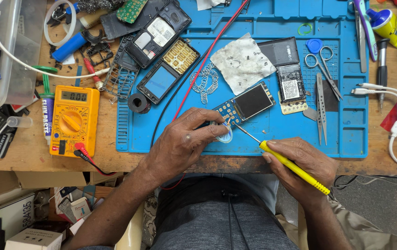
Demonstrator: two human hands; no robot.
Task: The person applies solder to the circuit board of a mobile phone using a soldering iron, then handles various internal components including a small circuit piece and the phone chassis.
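two hands at blue mat (351, 139) near edge: left hand (184, 139) pinches small round part (224, 134) beside circuit board (247, 105); right hand (302, 164) closed around yellow soldering iron (293, 166)

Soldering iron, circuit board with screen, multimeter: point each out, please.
soldering iron (295, 169), head view, on its yellow handle in the right hand.
circuit board with screen (252, 102), head view, on the dark screen.
multimeter (72, 121), head view, on its dial.
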